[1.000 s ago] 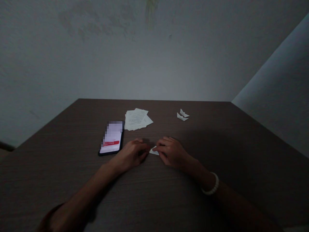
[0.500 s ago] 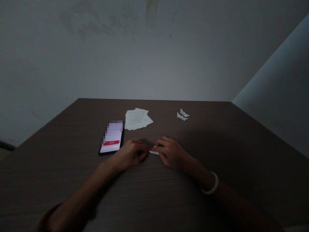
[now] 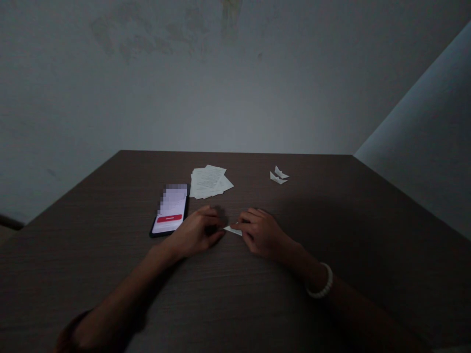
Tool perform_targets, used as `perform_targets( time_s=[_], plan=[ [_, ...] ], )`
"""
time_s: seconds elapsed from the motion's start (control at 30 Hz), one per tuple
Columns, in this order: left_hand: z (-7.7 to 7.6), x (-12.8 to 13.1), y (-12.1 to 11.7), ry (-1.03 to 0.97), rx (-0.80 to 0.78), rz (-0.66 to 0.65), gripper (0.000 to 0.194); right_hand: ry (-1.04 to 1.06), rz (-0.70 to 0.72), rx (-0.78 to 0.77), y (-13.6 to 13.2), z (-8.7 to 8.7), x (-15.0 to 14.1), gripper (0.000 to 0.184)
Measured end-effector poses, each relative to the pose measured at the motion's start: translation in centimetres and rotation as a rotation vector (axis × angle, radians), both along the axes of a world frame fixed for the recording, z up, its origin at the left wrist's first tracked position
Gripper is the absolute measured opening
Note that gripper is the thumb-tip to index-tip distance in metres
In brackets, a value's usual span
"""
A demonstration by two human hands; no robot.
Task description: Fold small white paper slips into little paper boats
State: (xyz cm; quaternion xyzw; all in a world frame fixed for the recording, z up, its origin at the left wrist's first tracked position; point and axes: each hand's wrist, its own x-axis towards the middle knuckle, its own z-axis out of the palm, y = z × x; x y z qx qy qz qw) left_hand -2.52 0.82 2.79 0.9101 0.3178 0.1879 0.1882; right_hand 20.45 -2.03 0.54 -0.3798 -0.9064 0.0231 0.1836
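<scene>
A small folded piece of white paper lies on the table between my hands, its pointed end facing left. My right hand grips and presses it, with the index finger on top; the paper's right part is hidden under the fingers. Beside the pointed tip is my left hand, its thumb and index finger apart with a gap between them. Further back on the right sit two small folded paper boats, close together.
A phone with a lit screen lies left of my left hand, partly covered by it. Behind it is a loose pile of printed paper sheets. The brown table ends at a grey wall.
My left fingers have parted and drawn back slightly left from the paper, so its pointed tip now shows. The right hand stays on the paper.
</scene>
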Motion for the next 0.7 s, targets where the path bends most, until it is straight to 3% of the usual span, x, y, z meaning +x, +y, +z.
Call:
perform_targets(
  time_s=[0.37,0.7],
  plan=[
    [0.5,0.1,-0.5,0.126,0.080,-0.062,0.024,0.042,-0.008,-0.022,0.0,0.0,-0.1,0.034],
    [1.6,0.1,-0.7,0.149,0.092,-0.069,0.022,0.256,-0.157,-0.060,0.6,0.3,-1.4,0.009]
  ],
)
